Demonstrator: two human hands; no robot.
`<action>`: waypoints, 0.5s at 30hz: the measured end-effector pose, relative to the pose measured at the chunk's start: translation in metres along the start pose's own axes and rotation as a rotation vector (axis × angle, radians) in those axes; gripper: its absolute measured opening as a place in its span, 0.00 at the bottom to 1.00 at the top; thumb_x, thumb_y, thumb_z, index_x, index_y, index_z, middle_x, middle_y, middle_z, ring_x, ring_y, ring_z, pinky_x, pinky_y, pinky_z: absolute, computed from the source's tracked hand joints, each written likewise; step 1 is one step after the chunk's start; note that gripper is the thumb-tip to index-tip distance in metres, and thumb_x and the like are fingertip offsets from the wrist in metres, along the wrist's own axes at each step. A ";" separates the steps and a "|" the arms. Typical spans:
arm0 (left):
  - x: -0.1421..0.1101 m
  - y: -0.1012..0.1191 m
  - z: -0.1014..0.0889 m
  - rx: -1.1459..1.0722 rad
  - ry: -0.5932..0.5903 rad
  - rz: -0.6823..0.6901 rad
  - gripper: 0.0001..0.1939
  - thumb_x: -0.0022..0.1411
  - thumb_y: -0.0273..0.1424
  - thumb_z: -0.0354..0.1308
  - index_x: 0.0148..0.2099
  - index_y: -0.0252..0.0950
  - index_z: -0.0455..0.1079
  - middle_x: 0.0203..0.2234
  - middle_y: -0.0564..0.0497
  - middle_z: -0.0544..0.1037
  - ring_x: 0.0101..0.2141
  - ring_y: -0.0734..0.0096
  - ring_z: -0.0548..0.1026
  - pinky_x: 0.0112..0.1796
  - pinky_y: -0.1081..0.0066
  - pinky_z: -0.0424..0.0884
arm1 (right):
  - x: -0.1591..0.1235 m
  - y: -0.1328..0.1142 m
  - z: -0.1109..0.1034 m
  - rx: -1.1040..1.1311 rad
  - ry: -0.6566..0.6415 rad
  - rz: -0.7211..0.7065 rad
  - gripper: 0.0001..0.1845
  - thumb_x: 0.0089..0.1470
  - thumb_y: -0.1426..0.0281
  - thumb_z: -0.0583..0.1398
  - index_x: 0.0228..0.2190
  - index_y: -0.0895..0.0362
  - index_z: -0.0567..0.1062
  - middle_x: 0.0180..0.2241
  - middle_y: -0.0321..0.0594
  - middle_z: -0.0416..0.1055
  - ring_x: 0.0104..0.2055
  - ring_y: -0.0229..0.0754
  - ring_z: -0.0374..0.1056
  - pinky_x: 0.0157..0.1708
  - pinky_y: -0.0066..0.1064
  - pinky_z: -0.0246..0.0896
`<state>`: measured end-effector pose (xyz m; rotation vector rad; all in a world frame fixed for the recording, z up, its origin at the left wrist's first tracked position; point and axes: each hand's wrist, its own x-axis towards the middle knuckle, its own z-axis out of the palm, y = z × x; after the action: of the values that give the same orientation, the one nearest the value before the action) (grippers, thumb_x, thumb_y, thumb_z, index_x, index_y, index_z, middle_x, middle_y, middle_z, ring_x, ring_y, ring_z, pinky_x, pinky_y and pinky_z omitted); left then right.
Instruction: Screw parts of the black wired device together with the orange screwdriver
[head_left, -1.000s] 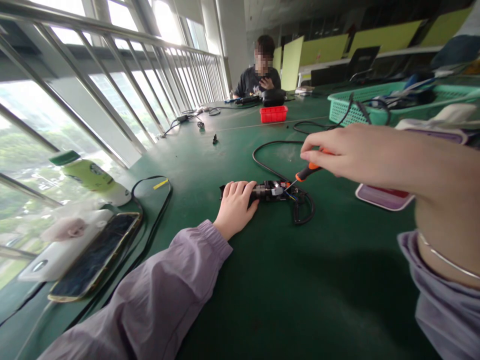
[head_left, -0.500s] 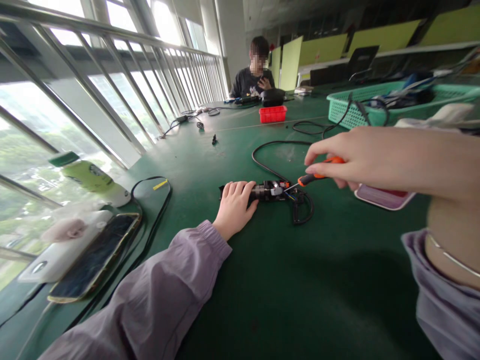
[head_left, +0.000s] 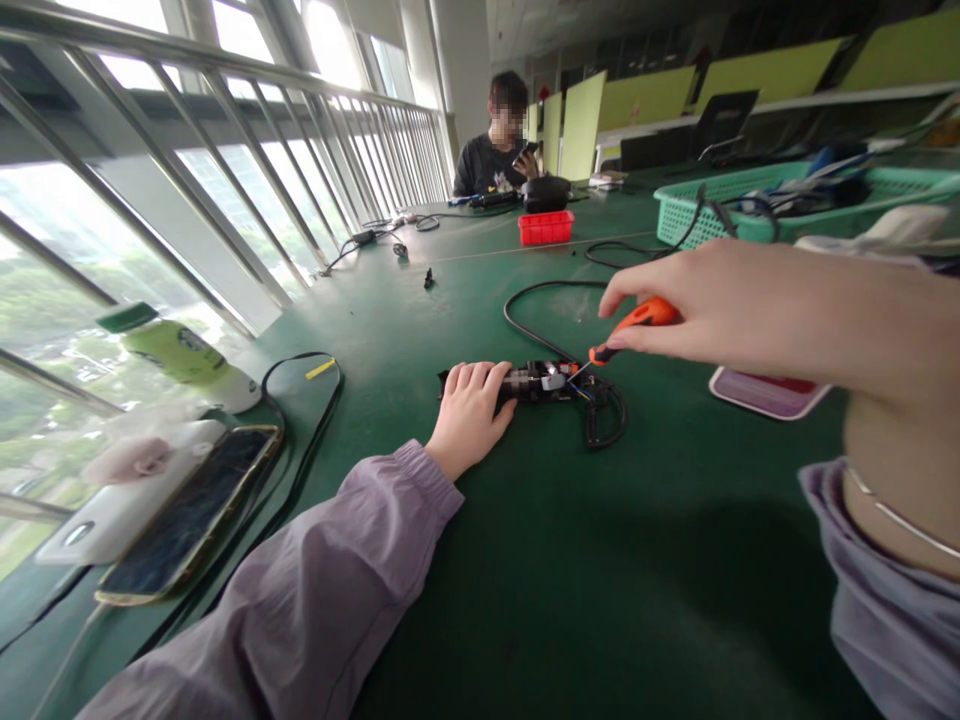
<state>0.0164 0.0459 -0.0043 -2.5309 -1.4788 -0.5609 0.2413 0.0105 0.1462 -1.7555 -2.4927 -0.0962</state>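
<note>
My left hand (head_left: 474, 412) is wrapped over the left end of an opened black electric device (head_left: 536, 382), pressing it to the green table (head_left: 480, 560). A grey part, a red piece and thin coloured wires show inside its right half. My right hand (head_left: 697, 305) grips an orange and black screwdriver (head_left: 645, 318) by the handle. The screwdriver slants down to the left, and its tip is at the wires in the device; whether it sits in a screw I cannot tell. A black cord (head_left: 517, 300) loops behind the device.
On the left lie a smartphone (head_left: 195, 515), a white device (head_left: 142, 490) and a green-capped bottle (head_left: 184, 355). A red bin (head_left: 546, 228) stands further back, and a green basket (head_left: 679, 215) with tools at the right. A person (head_left: 491, 160) sits at the far end, holding a phone.
My right hand shifted slightly right, then back left, and its grip on the screwdriver handle turned. The left hand and the device stayed put. The far person leaned to the left.
</note>
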 end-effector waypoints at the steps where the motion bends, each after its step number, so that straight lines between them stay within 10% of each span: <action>1: 0.000 0.000 0.000 -0.005 0.001 -0.001 0.20 0.61 0.34 0.49 0.55 0.35 0.60 0.47 0.44 0.68 0.48 0.58 0.63 0.54 0.55 0.56 | 0.000 0.000 -0.001 0.002 0.028 -0.025 0.15 0.50 0.57 0.54 0.36 0.47 0.74 0.28 0.39 0.74 0.24 0.44 0.67 0.21 0.34 0.53; 15: 0.000 0.000 0.001 -0.011 0.011 0.002 0.20 0.61 0.34 0.49 0.55 0.36 0.60 0.47 0.44 0.68 0.48 0.58 0.63 0.54 0.55 0.56 | 0.003 0.003 0.002 0.001 0.027 -0.091 0.13 0.49 0.60 0.55 0.36 0.47 0.74 0.30 0.37 0.74 0.26 0.44 0.67 0.21 0.34 0.55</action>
<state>0.0164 0.0466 -0.0051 -2.5329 -1.4738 -0.5841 0.2430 0.0149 0.1443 -1.6297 -2.5523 -0.1245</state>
